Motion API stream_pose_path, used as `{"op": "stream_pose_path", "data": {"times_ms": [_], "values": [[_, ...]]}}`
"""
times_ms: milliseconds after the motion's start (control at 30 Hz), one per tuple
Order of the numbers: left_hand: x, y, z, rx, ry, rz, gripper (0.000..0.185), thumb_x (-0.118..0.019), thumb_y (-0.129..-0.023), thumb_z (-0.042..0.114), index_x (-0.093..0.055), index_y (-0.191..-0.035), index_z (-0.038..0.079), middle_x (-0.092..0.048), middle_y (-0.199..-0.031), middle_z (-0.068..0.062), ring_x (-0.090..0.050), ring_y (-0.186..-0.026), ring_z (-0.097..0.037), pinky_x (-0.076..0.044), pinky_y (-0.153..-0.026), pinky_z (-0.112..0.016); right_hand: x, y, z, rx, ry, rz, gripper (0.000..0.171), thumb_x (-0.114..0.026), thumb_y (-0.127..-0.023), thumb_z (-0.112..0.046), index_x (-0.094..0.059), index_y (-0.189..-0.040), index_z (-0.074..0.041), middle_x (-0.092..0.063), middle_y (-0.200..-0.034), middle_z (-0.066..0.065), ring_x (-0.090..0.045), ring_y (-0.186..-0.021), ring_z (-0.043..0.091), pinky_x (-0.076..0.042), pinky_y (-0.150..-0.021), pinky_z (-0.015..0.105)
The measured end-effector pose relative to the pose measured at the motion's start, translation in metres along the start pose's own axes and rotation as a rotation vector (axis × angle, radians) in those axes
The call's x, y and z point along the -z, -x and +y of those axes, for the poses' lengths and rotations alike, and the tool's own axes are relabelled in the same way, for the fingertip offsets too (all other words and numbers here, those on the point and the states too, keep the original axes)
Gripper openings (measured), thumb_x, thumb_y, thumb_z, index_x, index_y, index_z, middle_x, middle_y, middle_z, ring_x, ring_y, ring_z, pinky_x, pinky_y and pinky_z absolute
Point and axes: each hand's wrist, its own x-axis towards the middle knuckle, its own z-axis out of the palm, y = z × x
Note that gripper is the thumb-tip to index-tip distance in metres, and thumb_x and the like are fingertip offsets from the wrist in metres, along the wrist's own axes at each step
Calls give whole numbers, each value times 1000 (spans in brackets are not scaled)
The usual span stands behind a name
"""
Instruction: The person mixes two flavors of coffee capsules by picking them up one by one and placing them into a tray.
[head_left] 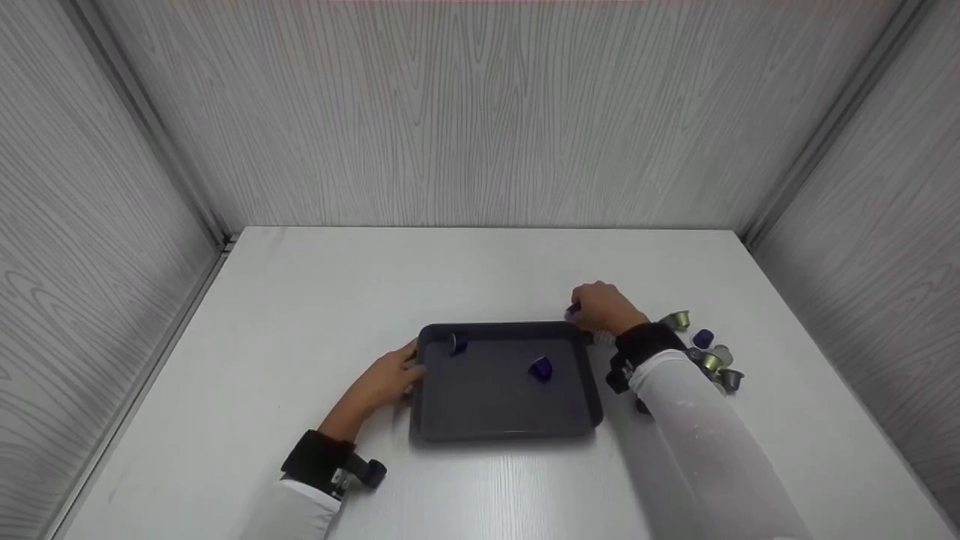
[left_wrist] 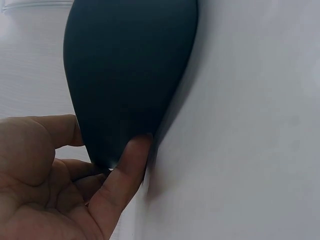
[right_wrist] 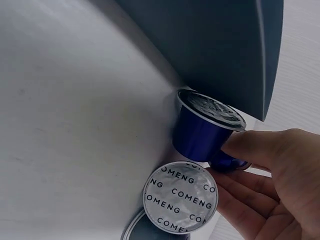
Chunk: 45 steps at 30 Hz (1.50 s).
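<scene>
Presently, item one: dark tray (head_left: 506,427), centre of the white table (head_left: 480,262), holding two blue capsules, one at its 10 o'clock corner (head_left: 458,343), one just right of centre (head_left: 540,368).

Item two: my left hand (head_left: 386,382), at the tray's 9 o'clock edge, thumb (left_wrist: 122,175) pressed to the wall, fingers relaxed, gripping nothing; I judge it steadies the tray.

Item three: my right hand (head_left: 604,307), at the tray's 1 o'clock corner, fingertips pinching a blue capsule (right_wrist: 205,131), foil up, just outside the rim.

Item four: loose capsules (head_left: 709,356) clustered at 3 o'clock; a foil-lidded one (right_wrist: 181,197) lies touching my fingers.
</scene>
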Motion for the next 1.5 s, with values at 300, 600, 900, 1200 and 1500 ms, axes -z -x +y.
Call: {"op": "stream_pose_path", "data": {"times_ms": [300, 600, 900, 1200, 1500], "values": [[2, -2, 0, 0, -85, 2, 63, -50, -98, 20, -27, -155, 7, -41, -149, -19, -45, -130, -35, -36, -106, -49, 5, 4, 7, 12, -39, 47, 22, -68, -89, -15, -70, -101, 3, -69, -91, 14, -62, -80, 29, -50, -75, 45], [1, -4, -1, 11, -78, 2, 64, -51, -98, 22, -26, -155, 7, -38, -151, -19, -38, -136, -35, -29, -110, -50, 4, 15, 9, 37, -94, 120, 32, -70, -90, -18, -67, -114, 4, -69, -102, 19, -65, -94, 36, -50, -84, 49], [0, -2, -1, 6, -66, 8, 63, -51, -97, 20, -28, -155, 8, -42, -149, -20, -50, -124, -31, -37, -104, -50, 6, 29, -13, 98, -109, 231, 29, -71, -90, -18, -69, -113, -1, -71, -102, 15, -66, -92, 32, -51, -81, 47], [0, -2, -1, 10, -70, 4, 63, -50, -98, 22, -26, -155, 9, -40, -150, -19, -43, -133, -34, -32, -108, -50, 8, 45, -34, 134, -158, 245, 31, -70, -90, -16, -67, -118, -3, -71, -104, 12, -68, -92, 26, -53, -80, 43], [0, -2, 0, 8, -78, 15, 63, -50, -98, 22, -27, -154, 6, -39, -150, -19, -35, -138, -36, -29, -110, -51, 5, 60, -52, 180, -174, 279, 31, -71, -90, -14, -67, -120, -7, -72, -104, 7, -68, -89, 23, -53, -78, 41]]}}
